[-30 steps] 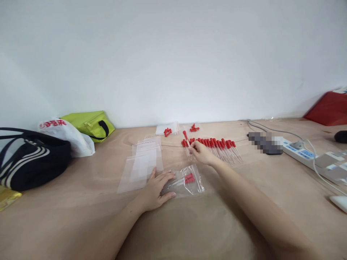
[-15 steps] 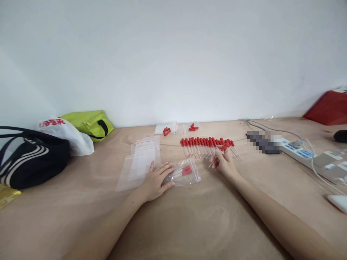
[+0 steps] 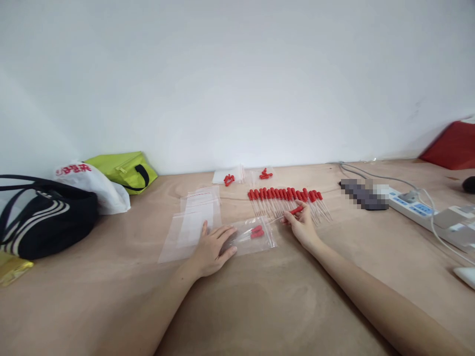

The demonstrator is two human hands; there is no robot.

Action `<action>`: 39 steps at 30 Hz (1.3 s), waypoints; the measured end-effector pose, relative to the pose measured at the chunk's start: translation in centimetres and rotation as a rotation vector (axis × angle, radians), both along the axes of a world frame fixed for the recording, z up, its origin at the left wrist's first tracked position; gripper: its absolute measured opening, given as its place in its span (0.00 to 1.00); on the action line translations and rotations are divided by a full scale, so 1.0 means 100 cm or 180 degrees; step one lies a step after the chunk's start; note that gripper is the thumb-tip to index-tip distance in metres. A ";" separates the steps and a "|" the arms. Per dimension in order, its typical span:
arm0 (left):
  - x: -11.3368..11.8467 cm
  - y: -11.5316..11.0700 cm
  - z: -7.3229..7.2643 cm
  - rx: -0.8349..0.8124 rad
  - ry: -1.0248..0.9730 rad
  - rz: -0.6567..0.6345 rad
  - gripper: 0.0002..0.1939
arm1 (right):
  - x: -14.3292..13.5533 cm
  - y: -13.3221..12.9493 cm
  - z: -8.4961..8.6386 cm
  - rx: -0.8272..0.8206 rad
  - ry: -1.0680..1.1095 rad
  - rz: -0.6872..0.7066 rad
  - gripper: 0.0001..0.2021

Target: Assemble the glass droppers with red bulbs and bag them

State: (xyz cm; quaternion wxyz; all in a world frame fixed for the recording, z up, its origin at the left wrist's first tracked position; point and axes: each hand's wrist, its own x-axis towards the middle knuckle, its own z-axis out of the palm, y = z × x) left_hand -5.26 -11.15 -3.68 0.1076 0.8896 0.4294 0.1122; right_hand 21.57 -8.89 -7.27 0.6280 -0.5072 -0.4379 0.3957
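My left hand [image 3: 215,248] lies with fingers spread on the left end of a clear zip bag [image 3: 269,241]. Inside that bag are two droppers [image 3: 257,231] with red bulbs. My right hand [image 3: 302,227] pinches a glass dropper [image 3: 296,210] by its red bulb, its thin tip pointing left toward the bag's zip end. Behind the right hand lies a row of red-bulbed droppers [image 3: 276,195], side by side with their tips toward me. Overlapping flat zip bags [image 3: 185,230] lie beside the left hand, partly under it.
Near the wall lie bags with red bulbs [image 3: 229,179] and more red bulbs [image 3: 265,174]. A power strip [image 3: 411,205] with cables and a blurred dark object [image 3: 365,196] are at right. A black bag [image 3: 52,217], white plastic bag [image 3: 91,188] and green bag [image 3: 122,170] stand at left.
My right hand has moved slightly left, and the dropper in it has turned so its tip points toward the bag. My left hand stays on the bag.
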 end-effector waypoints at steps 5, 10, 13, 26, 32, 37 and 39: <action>0.000 0.000 -0.001 -0.0098 -0.0103 0.0066 0.22 | -0.002 0.002 -0.007 -0.0060 0.0133 0.0363 0.24; 0.001 0.000 -0.002 -0.0128 -0.0150 0.0079 0.21 | -0.008 -0.001 -0.004 -0.0335 0.0049 0.0709 0.20; 0.001 0.001 -0.003 -0.0117 -0.0145 0.0063 0.21 | -0.010 -0.004 -0.003 -0.0299 -0.0103 0.0726 0.20; 0.000 0.002 -0.004 -0.0169 -0.0145 0.0015 0.21 | -0.019 0.007 -0.004 0.0096 -0.2116 0.0808 0.08; 0.000 0.002 -0.004 -0.0172 -0.0142 -0.0036 0.17 | -0.009 0.012 0.006 -0.0054 -0.2513 0.0668 0.08; 0.000 0.002 -0.002 -0.0199 -0.0087 -0.0062 0.17 | -0.016 0.036 0.028 -0.0516 -0.2905 -0.0060 0.07; 0.000 0.001 -0.002 -0.0204 -0.0091 -0.0069 0.17 | -0.027 0.047 0.036 -0.0728 -0.3101 -0.0114 0.08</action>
